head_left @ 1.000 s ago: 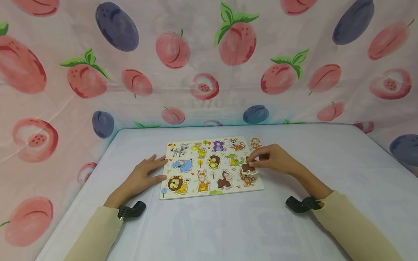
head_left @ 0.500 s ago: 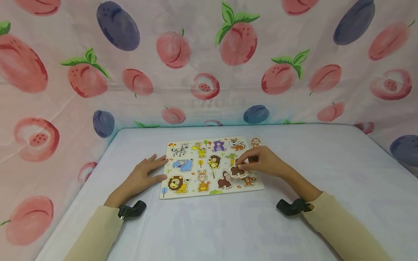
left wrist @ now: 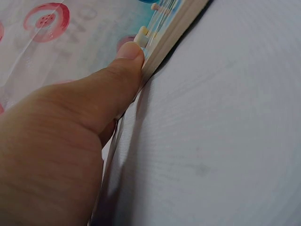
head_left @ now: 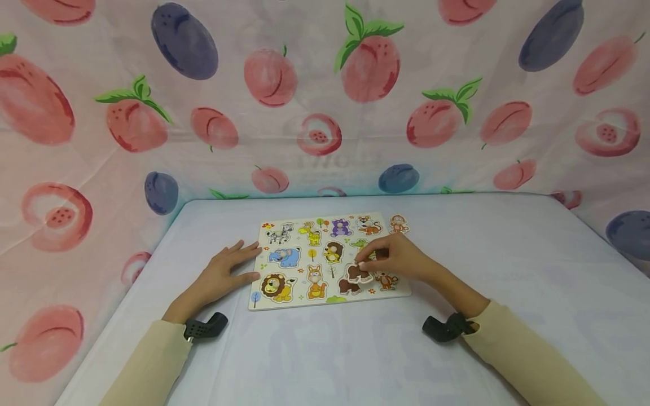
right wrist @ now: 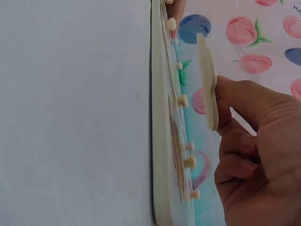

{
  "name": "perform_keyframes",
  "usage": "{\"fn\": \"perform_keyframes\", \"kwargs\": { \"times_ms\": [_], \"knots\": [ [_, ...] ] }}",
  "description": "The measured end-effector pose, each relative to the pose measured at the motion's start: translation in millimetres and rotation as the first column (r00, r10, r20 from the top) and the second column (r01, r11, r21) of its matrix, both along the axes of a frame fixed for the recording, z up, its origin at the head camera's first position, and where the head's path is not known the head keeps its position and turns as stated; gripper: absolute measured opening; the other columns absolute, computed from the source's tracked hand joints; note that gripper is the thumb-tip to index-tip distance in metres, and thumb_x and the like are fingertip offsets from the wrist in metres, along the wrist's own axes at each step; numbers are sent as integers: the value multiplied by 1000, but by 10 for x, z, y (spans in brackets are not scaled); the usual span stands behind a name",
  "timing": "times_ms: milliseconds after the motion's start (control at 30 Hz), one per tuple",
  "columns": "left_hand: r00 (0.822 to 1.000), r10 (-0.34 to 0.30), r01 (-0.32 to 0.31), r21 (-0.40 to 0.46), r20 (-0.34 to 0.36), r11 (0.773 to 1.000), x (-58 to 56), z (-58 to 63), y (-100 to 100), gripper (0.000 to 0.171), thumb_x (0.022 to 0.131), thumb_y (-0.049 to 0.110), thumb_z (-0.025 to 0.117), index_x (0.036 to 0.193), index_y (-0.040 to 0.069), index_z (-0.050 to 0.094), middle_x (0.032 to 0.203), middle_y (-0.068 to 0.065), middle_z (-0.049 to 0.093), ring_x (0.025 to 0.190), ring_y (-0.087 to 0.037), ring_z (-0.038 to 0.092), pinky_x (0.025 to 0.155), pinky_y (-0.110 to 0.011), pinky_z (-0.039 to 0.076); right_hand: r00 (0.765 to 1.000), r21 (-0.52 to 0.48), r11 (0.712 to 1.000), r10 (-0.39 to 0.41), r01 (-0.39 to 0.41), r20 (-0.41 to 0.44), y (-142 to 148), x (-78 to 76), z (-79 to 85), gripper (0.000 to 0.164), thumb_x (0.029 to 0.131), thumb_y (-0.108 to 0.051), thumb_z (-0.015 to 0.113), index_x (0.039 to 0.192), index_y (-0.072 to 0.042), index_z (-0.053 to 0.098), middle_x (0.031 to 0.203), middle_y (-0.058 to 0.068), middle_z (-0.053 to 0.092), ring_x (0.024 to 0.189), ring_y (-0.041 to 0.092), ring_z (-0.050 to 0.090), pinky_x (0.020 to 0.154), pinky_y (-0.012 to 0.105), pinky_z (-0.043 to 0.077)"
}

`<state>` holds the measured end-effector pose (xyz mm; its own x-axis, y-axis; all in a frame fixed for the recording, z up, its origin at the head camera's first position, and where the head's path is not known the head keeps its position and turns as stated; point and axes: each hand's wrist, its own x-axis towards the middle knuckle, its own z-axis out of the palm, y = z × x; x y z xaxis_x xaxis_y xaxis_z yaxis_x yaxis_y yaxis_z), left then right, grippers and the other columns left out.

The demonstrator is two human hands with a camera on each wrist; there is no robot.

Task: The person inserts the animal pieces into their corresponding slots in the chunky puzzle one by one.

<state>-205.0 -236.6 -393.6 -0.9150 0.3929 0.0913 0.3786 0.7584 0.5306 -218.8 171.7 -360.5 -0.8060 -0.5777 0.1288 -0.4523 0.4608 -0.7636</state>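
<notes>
A wooden animal puzzle board [head_left: 299, 302] lies on the white-covered table. My right hand [head_left: 401, 260] pinches a brown gorilla puzzle piece [head_left: 360, 274] between thumb and fingertips, above the matching gorilla picture [head_left: 347, 288] in the bottom row. From the right wrist view the gorilla piece [right wrist: 209, 84] appears edge-on, apart from the board's surface. My left hand [head_left: 223, 273] rests at the board's left edge with its fingers extended; in the left wrist view its thumb [left wrist: 123, 70] touches that edge. The crocodile [head_left: 359, 244] is partly hidden behind my right hand.
A loose monkey piece [head_left: 398, 224] lies just past the board's upper right corner. Knobbed animals sit in the board, among them a lion [head_left: 276, 287], a kangaroo [head_left: 315, 283] and an elephant [head_left: 284, 257]. Fruit-printed cloth [head_left: 325, 84] hangs behind the table.
My right hand has moved left and slightly down with the gorilla piece, from the board's right side to over the gorilla picture. My left hand stays in place.
</notes>
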Motion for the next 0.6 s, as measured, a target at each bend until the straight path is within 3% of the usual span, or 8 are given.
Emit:
{"fn": "perform_keyframes", "kwargs": {
  "times_ms": [333,600],
  "knots": [
    [1000,-2,2,-7,-5,1000,-12,-13,19,65,87,47,65,143,17,47,152,-1,35,144,-31,15,112,-58,8,999,-2,1000,-28,28,17,-71,80,-38,10,84,-19,75,92,-26,76,63,0,59,47,9,33,43,22,28],
    [1000,0,0,-9,-8,1000,-4,-7,2,66,87,47,65,143,17,47,152,-1,35,143,-32,15,112,-58,8,999,-5,1000,-13,13,35,-142,116,-42,10,84,-21,75,92,-26,76,63,-2,57,46,9,33,42,22,28]
  ]
}}
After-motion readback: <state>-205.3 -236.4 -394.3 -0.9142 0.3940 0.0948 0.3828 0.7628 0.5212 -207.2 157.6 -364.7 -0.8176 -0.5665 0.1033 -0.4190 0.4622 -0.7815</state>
